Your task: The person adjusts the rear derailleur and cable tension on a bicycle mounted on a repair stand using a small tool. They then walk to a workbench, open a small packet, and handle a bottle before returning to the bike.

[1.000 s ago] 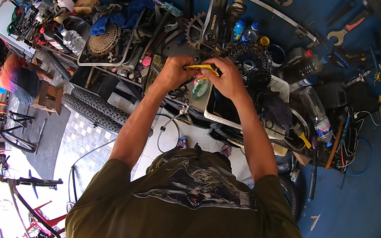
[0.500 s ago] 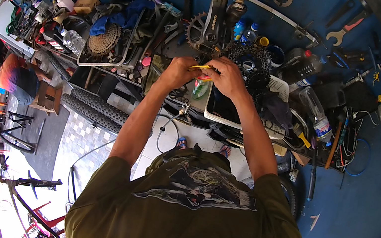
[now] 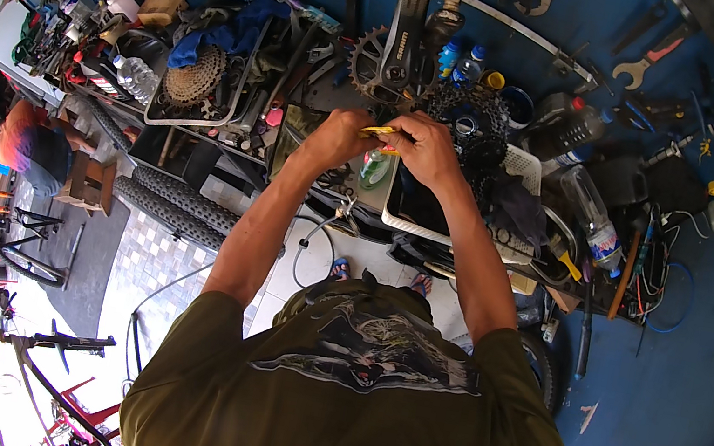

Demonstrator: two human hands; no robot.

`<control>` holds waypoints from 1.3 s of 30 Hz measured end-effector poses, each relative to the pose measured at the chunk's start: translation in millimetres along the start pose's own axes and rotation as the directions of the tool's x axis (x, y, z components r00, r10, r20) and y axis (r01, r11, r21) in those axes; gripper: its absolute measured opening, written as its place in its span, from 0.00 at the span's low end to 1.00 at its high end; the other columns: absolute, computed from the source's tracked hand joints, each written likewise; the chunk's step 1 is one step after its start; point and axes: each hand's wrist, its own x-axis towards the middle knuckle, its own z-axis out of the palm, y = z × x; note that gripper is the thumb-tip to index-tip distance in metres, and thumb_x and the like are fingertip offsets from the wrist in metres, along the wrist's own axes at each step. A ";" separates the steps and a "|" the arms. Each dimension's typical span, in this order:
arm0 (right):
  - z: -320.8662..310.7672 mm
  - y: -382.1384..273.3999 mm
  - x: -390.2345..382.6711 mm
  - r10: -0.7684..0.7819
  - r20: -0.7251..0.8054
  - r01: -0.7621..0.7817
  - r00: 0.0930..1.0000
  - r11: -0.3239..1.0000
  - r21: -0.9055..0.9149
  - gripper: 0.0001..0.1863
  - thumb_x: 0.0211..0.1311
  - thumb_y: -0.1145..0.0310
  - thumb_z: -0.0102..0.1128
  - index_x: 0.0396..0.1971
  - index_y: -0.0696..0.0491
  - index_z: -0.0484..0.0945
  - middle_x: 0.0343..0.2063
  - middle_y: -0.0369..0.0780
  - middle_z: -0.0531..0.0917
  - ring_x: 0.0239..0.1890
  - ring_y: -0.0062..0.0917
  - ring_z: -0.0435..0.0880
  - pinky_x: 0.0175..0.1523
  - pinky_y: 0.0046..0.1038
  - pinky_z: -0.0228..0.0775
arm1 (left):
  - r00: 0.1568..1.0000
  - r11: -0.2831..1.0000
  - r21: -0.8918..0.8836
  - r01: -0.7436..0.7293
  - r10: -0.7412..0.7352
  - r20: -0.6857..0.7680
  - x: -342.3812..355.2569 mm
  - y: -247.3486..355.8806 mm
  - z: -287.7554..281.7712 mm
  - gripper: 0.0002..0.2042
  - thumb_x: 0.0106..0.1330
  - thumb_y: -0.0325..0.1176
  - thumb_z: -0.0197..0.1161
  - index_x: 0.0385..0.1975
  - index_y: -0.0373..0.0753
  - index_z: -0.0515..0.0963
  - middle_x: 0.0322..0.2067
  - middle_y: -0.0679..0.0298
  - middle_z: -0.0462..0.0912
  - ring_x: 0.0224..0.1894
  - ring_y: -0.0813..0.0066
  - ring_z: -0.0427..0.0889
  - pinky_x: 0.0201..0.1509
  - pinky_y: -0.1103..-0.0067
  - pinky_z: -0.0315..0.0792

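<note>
My left hand (image 3: 340,137) and my right hand (image 3: 427,149) meet above the bench, fingers closed around a small yellow item (image 3: 376,131). Most of it is covered by the fingers, so its kind cannot be made out. Just beneath the hands is a clear bottle with a green part (image 3: 374,169). Beyond them hangs a bicycle crank arm (image 3: 401,41) with a toothed chainring (image 3: 367,59). To the right of my right hand sits a dark cassette of sprockets (image 3: 466,124).
A white basket (image 3: 421,225) stands close under my right forearm. A tray (image 3: 153,107) with a brown cassette (image 3: 194,75) and blue cloth lies left. Plastic bottles (image 3: 599,216) are at right. Tyres (image 3: 175,210) are at lower left. A person (image 3: 35,145) sits further off.
The yellow item has turned slightly between my fingers, and my fingers have shifted on it. Both arms stay in nearly the same place.
</note>
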 end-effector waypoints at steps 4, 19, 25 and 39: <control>3.3 3.8 -0.9 0.058 -0.017 -0.055 0.998 0.988 0.143 0.10 0.65 0.65 0.73 0.42 0.54 0.89 0.33 0.44 0.88 0.38 0.36 0.88 0.42 0.36 0.78 | 1.000 1.000 0.002 0.001 -0.001 -0.012 0.7 -5.6 3.4 0.13 0.59 0.33 0.77 0.38 0.32 0.87 0.32 0.46 0.86 0.39 0.42 0.88 0.41 0.60 0.78; 16.6 36.2 -12.8 0.222 0.075 -0.225 0.972 0.974 0.035 0.18 0.66 0.57 0.73 0.40 0.59 0.87 0.27 0.53 0.85 0.29 0.45 0.87 0.35 0.40 0.74 | 0.991 0.970 -0.225 0.096 -0.115 -0.070 -10.9 -17.9 13.8 0.15 0.62 0.32 0.79 0.43 0.29 0.86 0.31 0.46 0.88 0.30 0.57 0.88 0.38 0.67 0.78; 16.6 31.8 -10.7 0.282 0.080 -0.288 0.956 0.955 0.066 0.19 0.58 0.58 0.77 0.37 0.60 0.86 0.29 0.54 0.86 0.33 0.46 0.89 0.37 0.39 0.76 | 0.993 0.967 -0.238 0.086 -0.104 -0.061 -10.4 -9.8 10.4 0.15 0.63 0.33 0.78 0.43 0.29 0.86 0.32 0.45 0.88 0.31 0.57 0.88 0.39 0.67 0.78; 16.5 23.1 -4.4 0.202 0.141 -0.195 0.969 0.979 -0.063 0.19 0.59 0.57 0.72 0.34 0.60 0.86 0.32 0.56 0.86 0.37 0.52 0.87 0.41 0.45 0.78 | 0.987 0.963 -0.231 0.142 -0.157 -0.046 -11.6 -12.1 12.6 0.15 0.62 0.32 0.78 0.44 0.30 0.86 0.34 0.44 0.89 0.35 0.51 0.90 0.41 0.64 0.79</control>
